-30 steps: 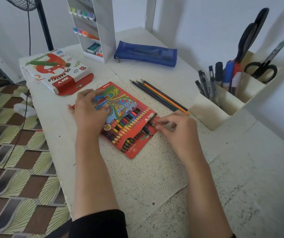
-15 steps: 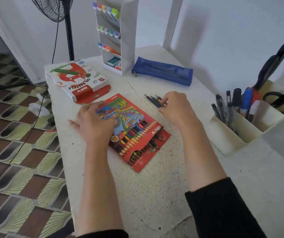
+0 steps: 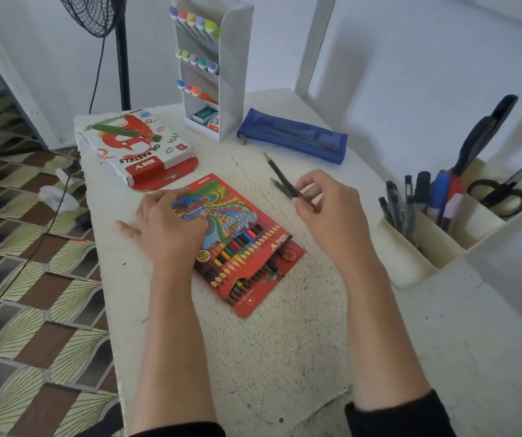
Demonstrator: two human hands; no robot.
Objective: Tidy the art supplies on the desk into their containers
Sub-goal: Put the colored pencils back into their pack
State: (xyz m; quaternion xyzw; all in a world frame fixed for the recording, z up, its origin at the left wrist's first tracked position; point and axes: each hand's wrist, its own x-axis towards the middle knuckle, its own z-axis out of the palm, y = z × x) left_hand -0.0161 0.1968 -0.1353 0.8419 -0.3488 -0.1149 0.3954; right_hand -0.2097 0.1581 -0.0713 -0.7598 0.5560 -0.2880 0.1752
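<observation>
A red colour pencil box (image 3: 247,247) lies flat in the middle of the white desk (image 3: 284,342), its near flap open with pencil tips showing. My left hand (image 3: 168,222) rests flat on the box's far left corner, fingers spread. My right hand (image 3: 329,212) is just right of the box and pinches a few dark loose pencils (image 3: 281,178) near their lower ends. Their points stick out toward the far side of the desk.
An oil pastels box (image 3: 136,146) lies at the far left. A white marker rack (image 3: 212,67) and a blue pencil case (image 3: 294,135) stand behind. A cream organiser (image 3: 436,247) with pens and scissors sits at the right. A fan stands off the desk.
My right hand left the box's near end, reached to the loose pencils beside it and now pinches them. My left hand stayed on the box. The camera view shifted.
</observation>
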